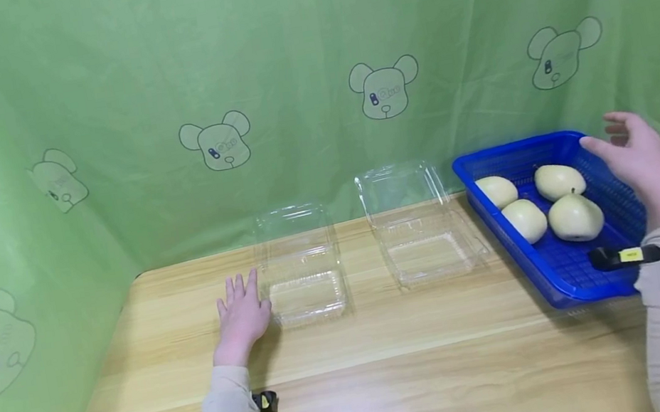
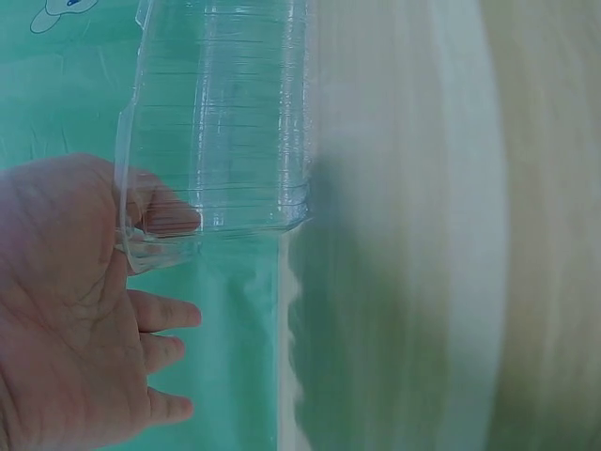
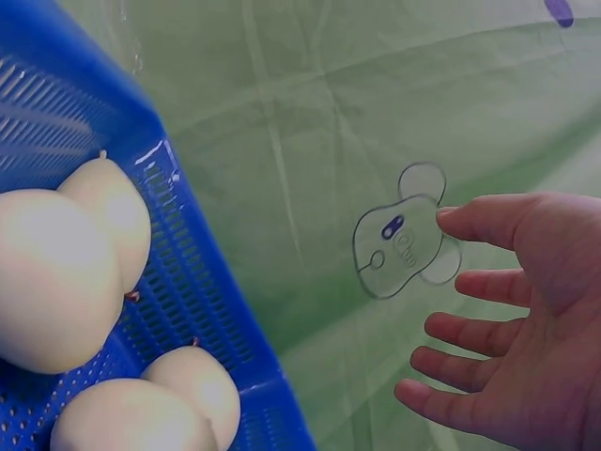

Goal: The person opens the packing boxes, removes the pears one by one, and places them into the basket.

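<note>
My left hand (image 1: 242, 317) is beside the left edge of a clear plastic clamshell box (image 1: 308, 296) whose lid stands raised. In the left wrist view its fingers are spread, and the box's corner (image 2: 216, 211) overlaps the thumb side of the hand. Over the right part of a blue plastic basket (image 1: 566, 287), my right hand (image 1: 643, 160) hovers with loosely bent fingers and nothing in them. Several pale yellow pears (image 1: 574, 217) lie in the basket's left half. The right wrist view shows the pears (image 3: 56, 282) to the side, apart from the open right hand (image 3: 526, 319).
A second clear clamshell box (image 1: 429, 259), lid up, stands between the first box and the basket. Wooden tabletop (image 1: 397, 383) extends in front of them. Behind and at the left hangs a green curtain (image 1: 281, 62) printed with bear heads.
</note>
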The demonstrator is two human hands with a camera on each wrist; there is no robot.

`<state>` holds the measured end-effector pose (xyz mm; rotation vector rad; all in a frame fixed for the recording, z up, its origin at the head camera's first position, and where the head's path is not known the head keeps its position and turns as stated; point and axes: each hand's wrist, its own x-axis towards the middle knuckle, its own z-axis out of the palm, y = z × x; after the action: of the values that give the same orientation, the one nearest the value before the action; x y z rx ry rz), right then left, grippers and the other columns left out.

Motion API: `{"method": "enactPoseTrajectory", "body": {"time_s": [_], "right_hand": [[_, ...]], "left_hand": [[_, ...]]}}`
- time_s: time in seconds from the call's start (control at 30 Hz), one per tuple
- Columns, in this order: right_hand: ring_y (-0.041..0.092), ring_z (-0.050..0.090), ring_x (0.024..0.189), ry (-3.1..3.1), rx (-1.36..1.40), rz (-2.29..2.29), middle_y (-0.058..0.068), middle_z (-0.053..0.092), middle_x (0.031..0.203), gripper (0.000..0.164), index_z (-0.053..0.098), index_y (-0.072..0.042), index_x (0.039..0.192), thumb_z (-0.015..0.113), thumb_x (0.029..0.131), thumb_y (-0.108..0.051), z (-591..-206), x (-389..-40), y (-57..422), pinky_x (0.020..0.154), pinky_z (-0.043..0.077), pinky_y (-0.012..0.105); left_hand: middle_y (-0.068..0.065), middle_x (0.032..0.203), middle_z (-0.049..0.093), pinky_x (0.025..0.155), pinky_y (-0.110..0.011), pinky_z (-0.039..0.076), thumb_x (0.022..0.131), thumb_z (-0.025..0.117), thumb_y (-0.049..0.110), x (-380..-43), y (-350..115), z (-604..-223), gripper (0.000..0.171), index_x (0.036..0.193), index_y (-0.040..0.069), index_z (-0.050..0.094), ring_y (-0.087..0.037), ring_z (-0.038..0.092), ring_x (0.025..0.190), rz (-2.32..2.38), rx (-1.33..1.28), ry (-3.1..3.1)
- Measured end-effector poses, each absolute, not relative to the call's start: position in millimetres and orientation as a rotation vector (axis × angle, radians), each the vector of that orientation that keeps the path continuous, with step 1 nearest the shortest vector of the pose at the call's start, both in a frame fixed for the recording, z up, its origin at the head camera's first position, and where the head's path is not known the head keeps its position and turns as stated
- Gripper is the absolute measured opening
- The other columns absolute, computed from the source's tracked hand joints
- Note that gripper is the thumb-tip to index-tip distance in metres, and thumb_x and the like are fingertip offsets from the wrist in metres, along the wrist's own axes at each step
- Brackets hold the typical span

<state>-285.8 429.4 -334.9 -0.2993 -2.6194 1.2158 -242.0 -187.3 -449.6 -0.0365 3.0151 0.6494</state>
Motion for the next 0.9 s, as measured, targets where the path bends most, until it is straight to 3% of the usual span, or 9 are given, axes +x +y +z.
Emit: {"method": "enactPoseTrajectory", "body": {"time_s": [0.17,0.4,0.67,0.9], "right_hand": [[0.046,0.016,0.147,-2.614,-0.26,1.19,0.023,0.011,0.162,0.079,0.009,-0.018,0.158,0.046,0.097,-0.052,-326,-279,417,0.115,0.022,0.066],[0.049,0.017,0.146,-2.605,-0.161,1.138,0.026,0.015,0.16,0.077,0.011,-0.01,0.157,0.046,0.098,-0.046,-316,-270,397,0.113,0.021,0.069],[0.048,0.02,0.145,-2.599,-0.087,1.082,0.025,0.021,0.16,0.074,0.015,-0.016,0.157,0.047,0.098,-0.046,-305,-264,369,0.114,0.019,0.068],[0.046,0.02,0.146,-2.582,-0.003,1.066,0.023,0.017,0.161,0.075,0.01,-0.017,0.158,0.048,0.098,-0.043,-298,-263,341,0.112,0.027,0.066]], "left_hand": [[-0.023,0.163,0.006,0.119,-0.067,0.0,0.099,0.041,0.027,-243,-187,-449,0.066,0.157,0.012,0.014,-0.041,-0.005,0.151,0.643,-0.025,3.017],[-0.023,0.163,0.004,0.118,-0.067,-0.003,0.1,0.039,0.027,-242,-187,-447,0.064,0.157,0.012,0.015,-0.041,-0.006,0.151,0.648,-0.012,3.013],[-0.022,0.163,0.003,0.117,-0.066,-0.007,0.101,0.037,0.031,-239,-189,-435,0.063,0.157,0.013,0.015,-0.042,-0.006,0.151,0.667,0.004,3.026],[-0.021,0.163,0.0,0.116,-0.069,-0.008,0.103,0.034,0.039,-237,-196,-421,0.063,0.157,0.013,0.015,-0.042,-0.009,0.15,0.692,0.018,3.072]]}}
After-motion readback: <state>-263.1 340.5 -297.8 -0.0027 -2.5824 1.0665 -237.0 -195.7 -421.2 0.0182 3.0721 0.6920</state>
